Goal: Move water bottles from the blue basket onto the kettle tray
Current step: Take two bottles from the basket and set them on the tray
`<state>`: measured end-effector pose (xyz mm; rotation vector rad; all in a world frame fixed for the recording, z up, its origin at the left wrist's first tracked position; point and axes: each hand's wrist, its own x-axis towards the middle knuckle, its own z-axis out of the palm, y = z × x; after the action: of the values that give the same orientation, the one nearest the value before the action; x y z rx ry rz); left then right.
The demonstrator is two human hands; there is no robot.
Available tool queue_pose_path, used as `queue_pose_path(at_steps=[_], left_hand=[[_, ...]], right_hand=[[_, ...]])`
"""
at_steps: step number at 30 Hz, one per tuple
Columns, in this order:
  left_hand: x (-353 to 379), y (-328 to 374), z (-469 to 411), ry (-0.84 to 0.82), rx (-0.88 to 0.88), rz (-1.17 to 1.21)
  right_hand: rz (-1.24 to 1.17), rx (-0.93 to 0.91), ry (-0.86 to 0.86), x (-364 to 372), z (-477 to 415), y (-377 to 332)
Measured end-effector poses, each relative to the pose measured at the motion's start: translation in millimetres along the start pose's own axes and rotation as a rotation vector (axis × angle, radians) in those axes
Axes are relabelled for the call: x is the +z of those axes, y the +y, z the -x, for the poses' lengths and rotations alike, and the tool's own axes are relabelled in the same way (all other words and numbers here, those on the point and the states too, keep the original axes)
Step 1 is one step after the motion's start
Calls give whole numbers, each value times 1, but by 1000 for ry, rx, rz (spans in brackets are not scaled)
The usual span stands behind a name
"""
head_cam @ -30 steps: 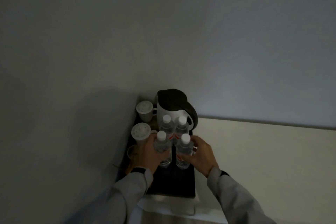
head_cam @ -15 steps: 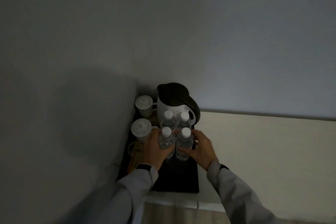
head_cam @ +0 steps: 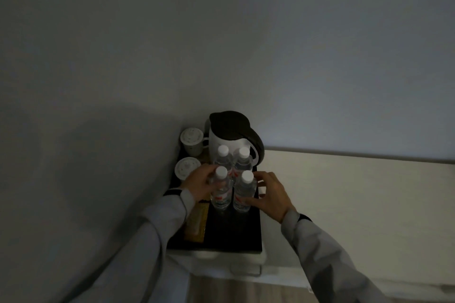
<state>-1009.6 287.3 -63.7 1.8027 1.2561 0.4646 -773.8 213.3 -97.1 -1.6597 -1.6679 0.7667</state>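
Observation:
Several clear water bottles with white caps stand upright on the black kettle tray, two behind and two in front. My left hand wraps the front left bottle from its left side. My right hand is beside the front right bottle; its fingers are spread apart and only the thumb still rests low on the bottle. The back pair stands against the white kettle with its dark lid. The blue basket is out of view.
Two lidded white cups stand at the tray's left edge, with yellowish packets in front of them. A wall closes the left side and the back. A pale counter extends to the right. The room is dim.
Both hands pushed the two front bottles back against the rear pair. My right hand has since opened and drawn back to the right; my left hand stays on its bottle.

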Motion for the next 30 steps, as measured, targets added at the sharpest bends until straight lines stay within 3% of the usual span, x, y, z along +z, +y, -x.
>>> queue_pose_path(at_steps=[12,19,30], left_hand=[[13,9,3,122,4,-96],[6,11,0,44,15,-104],[9,12,4,77,-25,-116]], right_hand=[[4,-19,30,0,2,-5],[-13,-42,26,-4,-3,-8],[-27,-93,-7,2,-5,-15]])
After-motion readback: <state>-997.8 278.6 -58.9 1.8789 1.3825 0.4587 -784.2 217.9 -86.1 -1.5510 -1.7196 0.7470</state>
